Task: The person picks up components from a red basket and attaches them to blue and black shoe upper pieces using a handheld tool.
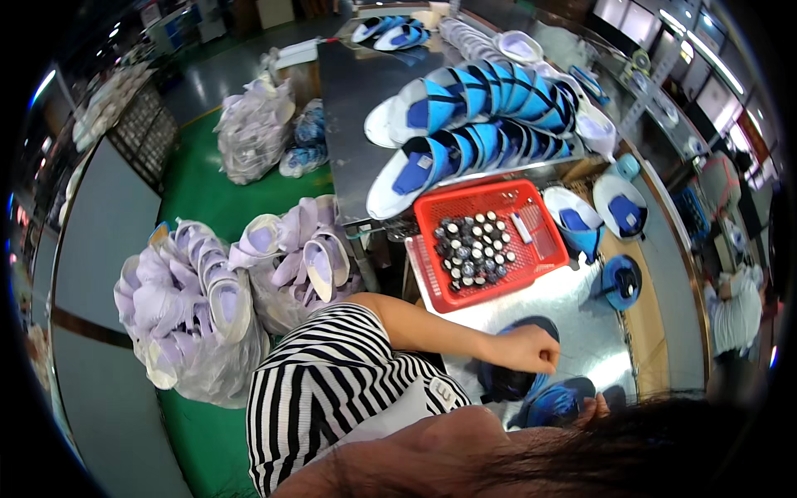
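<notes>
My left hand (535,349) is closed, fingers curled in, above a dark blue cap (508,383) on the shiny metal tabletop (581,330). Whatever its fingers may hold is too small or hidden to make out. Lower down, a second cap (554,405), blue with a dark brim, lies close to the first. Fingers of my right hand (596,409) show at this cap's right edge and look closed on it; hair hides the rest of that hand. Beyond my left hand stands a red plastic basket (432,286) with many small round black and white pieces and a white stick-shaped item (520,227).
Rows of nested blue, black and white caps (486,100) lie on the far table (353,124). Several loose caps (618,214) sit right of the basket. Bags of pale lilac caps (195,324) stand on the green floor (195,195) at left. Another person (735,307) is at far right.
</notes>
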### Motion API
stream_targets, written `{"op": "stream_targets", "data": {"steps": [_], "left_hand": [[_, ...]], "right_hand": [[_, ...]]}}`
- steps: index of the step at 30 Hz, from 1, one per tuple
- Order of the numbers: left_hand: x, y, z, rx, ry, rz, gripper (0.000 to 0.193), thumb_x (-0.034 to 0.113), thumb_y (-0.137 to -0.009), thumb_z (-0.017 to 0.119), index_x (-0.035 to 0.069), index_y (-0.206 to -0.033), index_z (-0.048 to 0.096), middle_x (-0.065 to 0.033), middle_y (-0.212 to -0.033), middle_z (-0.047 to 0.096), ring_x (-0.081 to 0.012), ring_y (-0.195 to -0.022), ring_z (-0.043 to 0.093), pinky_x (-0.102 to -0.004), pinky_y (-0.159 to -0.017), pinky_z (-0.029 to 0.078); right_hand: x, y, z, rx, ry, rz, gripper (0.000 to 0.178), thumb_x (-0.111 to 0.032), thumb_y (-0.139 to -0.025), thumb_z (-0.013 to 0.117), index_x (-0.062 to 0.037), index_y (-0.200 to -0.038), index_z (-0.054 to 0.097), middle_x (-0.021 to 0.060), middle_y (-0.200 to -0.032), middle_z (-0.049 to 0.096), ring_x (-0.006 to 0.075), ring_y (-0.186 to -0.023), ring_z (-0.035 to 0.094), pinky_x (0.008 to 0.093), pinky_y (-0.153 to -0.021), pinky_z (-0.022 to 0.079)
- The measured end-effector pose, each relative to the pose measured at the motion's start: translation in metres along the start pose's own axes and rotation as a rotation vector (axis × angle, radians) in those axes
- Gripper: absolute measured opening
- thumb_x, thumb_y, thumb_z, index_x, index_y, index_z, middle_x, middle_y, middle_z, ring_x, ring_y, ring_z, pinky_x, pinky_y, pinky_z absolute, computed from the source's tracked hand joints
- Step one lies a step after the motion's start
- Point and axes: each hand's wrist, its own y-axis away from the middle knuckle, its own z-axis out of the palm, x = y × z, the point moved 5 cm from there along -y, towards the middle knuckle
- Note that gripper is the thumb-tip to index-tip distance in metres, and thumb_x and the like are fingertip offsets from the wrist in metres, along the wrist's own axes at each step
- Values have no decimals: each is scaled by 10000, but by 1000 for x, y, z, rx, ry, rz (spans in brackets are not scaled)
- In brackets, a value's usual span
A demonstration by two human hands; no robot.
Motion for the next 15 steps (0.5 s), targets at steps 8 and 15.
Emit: {"op": "stream_targets", "data": {"steps": [8, 15], "left_hand": [[-18, 8, 21, -242, 569, -164, 137, 78, -830, 677, -35, -908, 686, -66, -721, 662, -85, -508, 580, -217, -468, 395], [-22, 8, 33, -235, 750, -233, 127, 105, -820, 701, -6, -880, 698, -46, -718, 665, -84, -572, 601, -203, -506, 427]], "right_hand": [[12, 16, 26, -288, -86, 73, 55, -11, -870, 599, -2, -892, 548, 72, -769, 591, 152, -684, 560, 262, -623, 445], [25, 36, 46, -319, -558, 552, 89, -72, -895, 626, -30, -886, 547, 35, -750, 594, 59, -608, 490, 183, -550, 384]]}}
